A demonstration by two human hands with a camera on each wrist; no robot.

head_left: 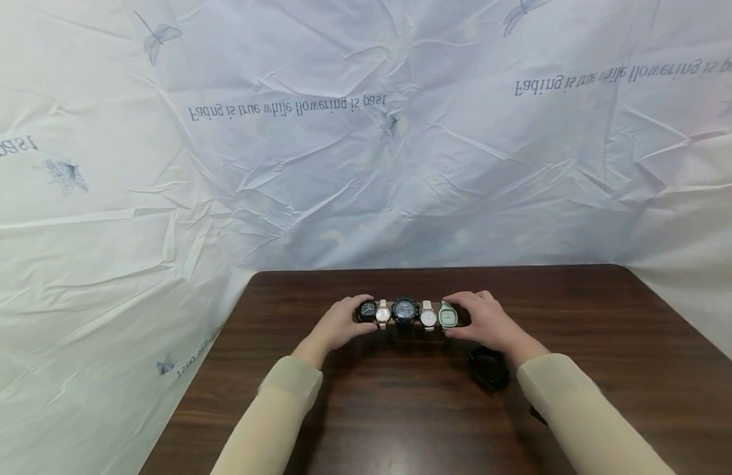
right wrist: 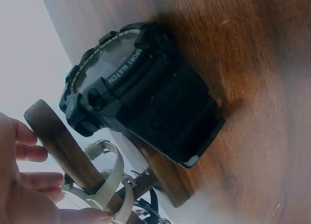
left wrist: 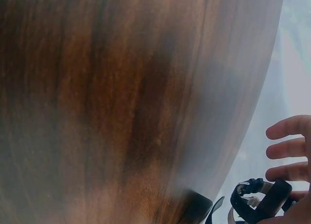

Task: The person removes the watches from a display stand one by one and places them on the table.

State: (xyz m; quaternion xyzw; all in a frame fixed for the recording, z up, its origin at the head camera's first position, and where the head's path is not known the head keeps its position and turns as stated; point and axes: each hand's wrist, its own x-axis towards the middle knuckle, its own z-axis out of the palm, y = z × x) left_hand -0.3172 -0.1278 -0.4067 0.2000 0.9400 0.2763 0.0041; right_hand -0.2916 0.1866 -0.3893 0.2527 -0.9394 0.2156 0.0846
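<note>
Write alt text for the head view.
Two hands, left and right, grip the ends of a watch stand holding five watches on a dark table; a black watch lies near the right wrist.

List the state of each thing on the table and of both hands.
Watch bar: wooden, five watches strapped round it, gripped at both ends.
Loose black watch: off the bar, on the table near the right wrist.
Left hand: grips the bar's left end.
Right hand: grips the right end.

Six watches [head_left: 404, 313]; one wooden stand [right wrist: 63, 146]
</note>
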